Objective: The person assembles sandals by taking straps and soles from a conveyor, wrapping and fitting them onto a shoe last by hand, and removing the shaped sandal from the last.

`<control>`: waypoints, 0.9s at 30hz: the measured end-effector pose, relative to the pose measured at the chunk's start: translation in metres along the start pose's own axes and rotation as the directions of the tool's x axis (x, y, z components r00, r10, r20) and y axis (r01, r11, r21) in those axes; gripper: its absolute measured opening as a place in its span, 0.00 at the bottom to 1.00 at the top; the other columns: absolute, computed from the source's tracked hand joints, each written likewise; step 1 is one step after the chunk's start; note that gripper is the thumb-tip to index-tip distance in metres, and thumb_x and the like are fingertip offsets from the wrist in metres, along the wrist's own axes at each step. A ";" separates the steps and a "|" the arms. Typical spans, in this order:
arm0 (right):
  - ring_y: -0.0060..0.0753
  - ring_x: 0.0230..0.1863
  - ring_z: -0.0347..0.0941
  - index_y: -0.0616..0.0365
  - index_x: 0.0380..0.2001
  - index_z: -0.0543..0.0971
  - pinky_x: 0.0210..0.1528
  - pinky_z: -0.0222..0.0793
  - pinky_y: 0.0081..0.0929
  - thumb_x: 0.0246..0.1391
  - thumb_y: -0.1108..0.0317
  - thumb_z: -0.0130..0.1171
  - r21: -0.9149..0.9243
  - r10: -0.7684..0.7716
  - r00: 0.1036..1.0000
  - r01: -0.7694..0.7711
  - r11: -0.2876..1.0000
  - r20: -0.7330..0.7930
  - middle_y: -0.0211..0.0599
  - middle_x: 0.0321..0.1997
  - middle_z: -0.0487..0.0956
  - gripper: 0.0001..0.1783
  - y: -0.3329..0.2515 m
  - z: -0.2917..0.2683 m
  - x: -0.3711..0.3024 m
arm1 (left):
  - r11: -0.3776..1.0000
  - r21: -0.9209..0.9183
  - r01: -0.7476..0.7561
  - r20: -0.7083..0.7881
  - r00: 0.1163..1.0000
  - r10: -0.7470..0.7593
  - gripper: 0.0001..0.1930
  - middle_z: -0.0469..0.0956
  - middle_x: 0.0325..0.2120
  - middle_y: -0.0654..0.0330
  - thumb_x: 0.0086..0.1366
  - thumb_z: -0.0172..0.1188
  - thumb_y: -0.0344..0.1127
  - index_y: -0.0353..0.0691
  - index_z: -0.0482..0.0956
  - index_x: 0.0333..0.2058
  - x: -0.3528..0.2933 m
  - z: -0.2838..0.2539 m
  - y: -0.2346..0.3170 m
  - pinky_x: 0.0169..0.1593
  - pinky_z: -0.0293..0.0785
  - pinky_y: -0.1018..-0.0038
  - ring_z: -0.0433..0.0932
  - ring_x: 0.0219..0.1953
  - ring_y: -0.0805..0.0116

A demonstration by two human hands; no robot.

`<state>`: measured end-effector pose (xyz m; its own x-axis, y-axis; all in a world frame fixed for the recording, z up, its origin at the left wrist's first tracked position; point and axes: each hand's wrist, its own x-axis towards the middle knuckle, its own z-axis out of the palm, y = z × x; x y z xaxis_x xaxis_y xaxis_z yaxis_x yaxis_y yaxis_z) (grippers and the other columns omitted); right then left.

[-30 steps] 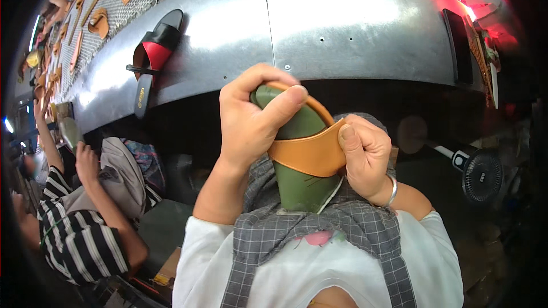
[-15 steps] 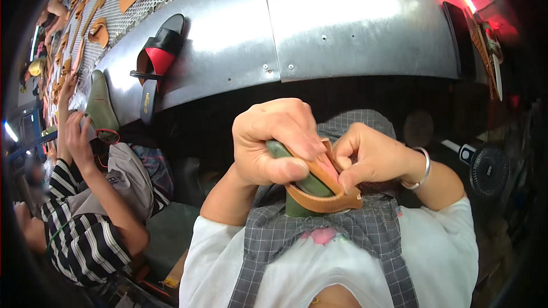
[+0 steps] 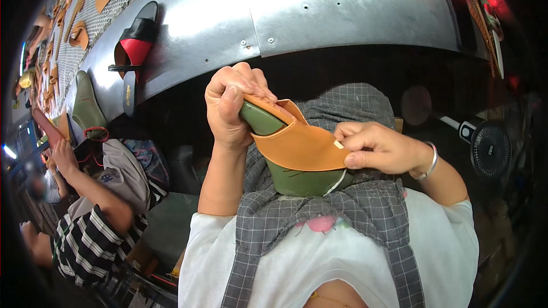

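Note:
A green shoe last [image 3: 297,178] with a tan leather upper [image 3: 297,142] stretched over it rests against my lap, on a grey checked apron [image 3: 365,205]. My left hand [image 3: 231,105] grips the top end of the last, thumb pressing the leather edge. My right hand [image 3: 379,148] pinches the right end of the leather band, where a small white tab shows. A thin white cord hangs under the last.
A curved metal workbench [image 3: 297,5] runs across the top, with a red and black sandal [image 3: 134,51] and tan leather pieces [image 3: 77,34] on its mesh. At the left a person in a striped shirt [image 3: 91,234] handles another green last [image 3: 88,105]. A small black fan [image 3: 490,148] stands at the right.
My hands have spread apart: the right hand slid to the right end of the leather band, the left hand moved up to the top of the last. The person at the left lowered their arms.

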<state>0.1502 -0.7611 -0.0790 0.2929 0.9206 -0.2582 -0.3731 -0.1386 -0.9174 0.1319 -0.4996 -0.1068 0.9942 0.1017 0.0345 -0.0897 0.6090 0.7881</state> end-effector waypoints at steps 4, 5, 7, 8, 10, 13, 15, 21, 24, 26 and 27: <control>0.21 0.35 0.66 0.64 0.28 0.78 0.36 0.63 0.23 0.50 0.62 0.67 0.088 0.059 0.984 -0.075 0.993 0.166 0.33 0.32 0.72 0.14 0.017 -0.012 0.020 | 0.991 -0.135 -0.023 0.077 0.996 0.033 0.13 0.71 0.20 0.59 0.62 0.59 0.41 0.39 0.74 0.23 0.007 0.006 -0.005 0.27 0.77 0.74 0.74 0.23 0.66; 0.21 0.35 0.66 0.64 0.28 0.78 0.36 0.63 0.23 0.50 0.62 0.67 0.092 0.059 0.985 -0.075 0.993 0.161 0.33 0.32 0.72 0.14 0.022 -0.013 0.026 | 0.980 -0.196 -0.041 0.092 0.994 0.060 0.13 0.72 0.20 0.59 0.61 0.60 0.42 0.40 0.74 0.23 0.010 0.009 -0.007 0.27 0.76 0.75 0.73 0.23 0.66; 0.16 0.31 0.63 0.61 0.28 0.74 0.34 0.62 0.19 0.41 0.59 0.73 -0.021 0.125 0.976 -0.123 0.992 0.180 0.25 0.26 0.69 0.21 0.032 -0.008 0.038 | 0.954 -0.296 -0.057 0.167 0.980 0.110 0.14 0.72 0.21 0.60 0.62 0.60 0.44 0.42 0.73 0.23 0.014 0.016 -0.011 0.26 0.72 0.75 0.72 0.23 0.65; 0.16 0.31 0.63 0.61 0.28 0.74 0.34 0.62 0.19 0.41 0.59 0.73 -0.027 0.122 0.977 -0.119 0.993 0.174 0.25 0.26 0.69 0.21 0.032 -0.001 0.041 | 0.953 -0.297 -0.058 0.175 0.978 0.114 0.14 0.72 0.21 0.60 0.62 0.60 0.44 0.42 0.73 0.23 0.016 0.018 -0.010 0.26 0.72 0.75 0.72 0.23 0.65; 0.14 0.31 0.64 0.60 0.34 0.72 0.34 0.63 0.17 0.32 0.59 0.78 0.368 0.017 0.998 -0.035 0.929 0.053 0.24 0.27 0.71 0.29 0.033 0.013 0.043 | 0.942 -0.335 -0.039 0.228 0.966 0.121 0.15 0.71 0.20 0.60 0.63 0.59 0.45 0.42 0.73 0.23 0.024 0.022 -0.006 0.26 0.70 0.74 0.72 0.23 0.65; 0.17 0.40 0.68 0.59 0.49 0.68 0.43 0.70 0.18 0.35 0.64 0.77 0.212 0.166 0.986 -0.167 0.963 0.021 0.26 0.39 0.72 0.37 0.050 -0.005 0.027 | 0.999 -0.032 0.032 0.149 0.988 -0.026 0.15 0.71 0.21 0.60 0.64 0.57 0.44 0.39 0.72 0.25 0.027 0.029 0.009 0.29 0.69 0.75 0.73 0.24 0.65; 0.18 0.39 0.69 0.59 0.48 0.70 0.38 0.71 0.17 0.43 0.72 0.68 0.063 0.198 0.967 -0.191 0.980 -0.159 0.27 0.38 0.72 0.27 0.036 -0.022 0.010 | 0.940 0.319 0.122 -0.018 0.992 -0.123 0.13 0.73 0.23 0.59 0.65 0.57 0.41 0.36 0.74 0.30 0.032 0.040 0.017 0.31 0.70 0.76 0.74 0.25 0.67; 0.16 0.35 0.72 0.61 0.40 0.74 0.37 0.71 0.18 0.52 0.69 0.63 -0.201 -0.111 0.830 -0.001 0.980 -0.546 0.28 0.32 0.77 0.13 -0.041 -0.082 -0.006 | 0.159 0.962 0.222 -0.170 0.943 -0.286 0.12 0.77 0.28 0.54 0.59 0.62 0.41 0.38 0.81 0.25 0.074 0.096 0.030 0.36 0.72 0.73 0.76 0.32 0.63; 0.19 0.35 0.73 0.64 0.35 0.78 0.38 0.71 0.22 0.52 0.69 0.62 -0.425 -0.342 0.685 0.053 0.904 -0.643 0.29 0.31 0.79 0.10 -0.070 -0.146 0.016 | -0.159 0.960 -0.231 0.212 0.969 -0.130 0.13 0.73 0.26 0.56 0.55 0.63 0.39 0.36 0.79 0.18 0.102 0.086 0.001 0.38 0.69 0.70 0.70 0.35 0.61; 0.20 0.34 0.74 0.66 0.36 0.78 0.40 0.71 0.24 0.52 0.68 0.60 -0.489 -0.404 0.537 -0.018 0.872 -0.740 0.33 0.32 0.80 0.12 -0.091 -0.201 0.036 | -0.077 0.950 -0.304 0.297 0.951 -0.091 0.14 0.71 0.25 0.58 0.50 0.66 0.42 0.38 0.78 0.15 0.120 0.076 -0.010 0.39 0.67 0.64 0.67 0.37 0.57; 0.23 0.37 0.75 0.66 0.36 0.78 0.43 0.71 0.27 0.51 0.66 0.61 -0.618 -0.521 0.498 -0.038 0.785 -0.693 0.34 0.33 0.80 0.14 -0.095 -0.238 0.039 | -0.075 0.941 -0.329 0.315 0.937 -0.153 0.15 0.70 0.25 0.58 0.49 0.66 0.43 0.38 0.76 0.14 0.124 0.077 -0.014 0.39 0.66 0.64 0.66 0.36 0.56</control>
<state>0.4068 -0.7992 -0.0740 0.9505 0.2776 0.1399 0.2399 -0.3690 -0.8979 0.2611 -0.5565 -0.0663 0.9636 -0.2456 0.1057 -0.2646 -0.8195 0.5083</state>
